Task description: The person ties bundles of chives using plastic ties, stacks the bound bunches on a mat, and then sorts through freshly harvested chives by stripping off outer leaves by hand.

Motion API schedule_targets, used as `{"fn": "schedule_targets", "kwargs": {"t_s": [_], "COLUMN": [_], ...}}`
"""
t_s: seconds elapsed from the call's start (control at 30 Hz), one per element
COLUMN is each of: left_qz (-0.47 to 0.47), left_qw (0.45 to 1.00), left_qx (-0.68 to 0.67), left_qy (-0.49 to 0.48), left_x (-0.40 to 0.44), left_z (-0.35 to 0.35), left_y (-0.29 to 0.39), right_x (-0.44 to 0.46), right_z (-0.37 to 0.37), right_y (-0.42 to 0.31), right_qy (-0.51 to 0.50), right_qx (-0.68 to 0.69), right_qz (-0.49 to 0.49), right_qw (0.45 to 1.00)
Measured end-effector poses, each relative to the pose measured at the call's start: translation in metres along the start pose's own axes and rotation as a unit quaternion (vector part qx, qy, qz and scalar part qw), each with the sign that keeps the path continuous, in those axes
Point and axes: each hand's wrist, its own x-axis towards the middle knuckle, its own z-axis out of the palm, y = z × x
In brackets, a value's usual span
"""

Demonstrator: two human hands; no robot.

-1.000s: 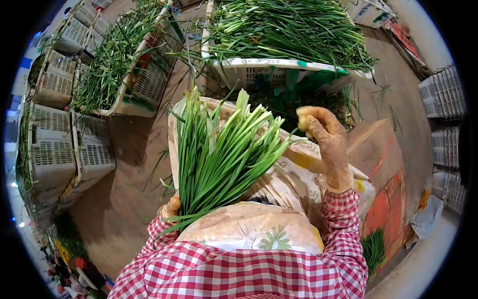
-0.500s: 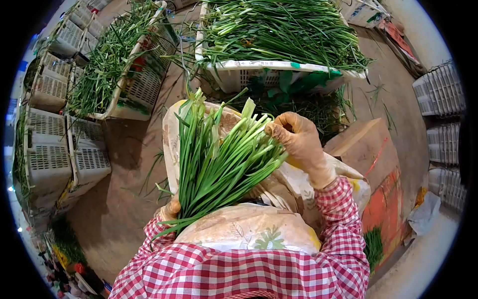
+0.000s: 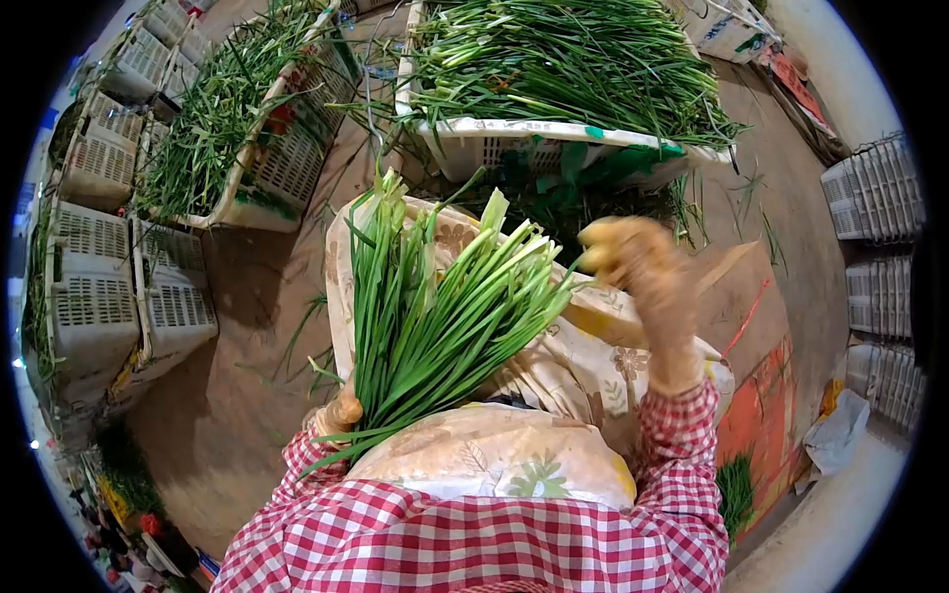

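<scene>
A bunch of garlic chives [image 3: 435, 316] lies across my lap, its pale stem ends pointing up and away and its green leaf tips toward my body. My left hand [image 3: 341, 413] grips the bunch low on its left side; the thumb shows and the other fingers are hidden under the leaves. Off to the right of the stem ends is my right hand [image 3: 641, 265], apart from the bunch. Motion smears its fingers, so whether it holds anything is unclear. Under the bunch spreads a stained, leaf-patterned apron [image 3: 514, 450].
Ahead stands a white crate [image 3: 554, 128] heaped with garlic chives. Another crate [image 3: 272, 173] of loose greens is at the left. Stacked white crates [image 3: 94, 311] line the far left, more crates [image 3: 875, 188] the right wall. A cardboard box [image 3: 741, 306] sits by my right arm.
My right hand has left the stem ends and moved right, away from the bunch. The left hand and the bunch stay in nearly the same place.
</scene>
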Motion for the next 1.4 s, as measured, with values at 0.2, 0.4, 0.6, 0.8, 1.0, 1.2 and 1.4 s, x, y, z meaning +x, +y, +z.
{"fn": "schedule_targets", "kwargs": {"t_s": [0.2, 0.4, 0.6, 0.8, 1.0, 1.2, 1.4], "left_qz": [0.007, -0.159, -0.206, -0.186, -0.144, -0.105, -0.188], "left_qw": [0.993, 0.987, 0.978, 0.982, 0.989, 0.993, 0.972], "left_qx": [0.114, 0.027, 0.013, -0.022, -0.037, 0.033, 0.014], "left_qy": [-0.015, 0.025, 0.030, 0.017, 0.026, 0.039, 0.137], "left_x": [0.005, 0.024, 0.037, 0.039, 0.026, 0.023, 0.031], "left_z": [0.008, 0.035, 0.045, 0.036, 0.017, 0.009, 0.025], "left_y": [0.008, 0.046, 0.057, 0.047, 0.033, 0.022, 0.027], "right_x": [-0.025, -0.001, 0.040, 0.020, 0.042, 0.069, 0.039], "right_z": [0.052, 0.008, -0.049, 0.010, -0.036, -0.157, -0.034], "right_y": [0.010, 0.035, 0.021, 0.010, 0.010, 0.044, 0.022], "right_qy": [-0.077, -0.063, 0.074, -0.115, 0.114, 0.320, -0.029], "right_qx": [-0.022, -0.333, -0.415, -0.194, -0.257, -0.577, -0.312], "right_qz": [0.124, -0.282, -0.016, -0.060, -0.170, -0.081, -0.166], "right_qw": [0.989, 0.897, 0.907, 0.972, 0.944, 0.747, 0.935]}}
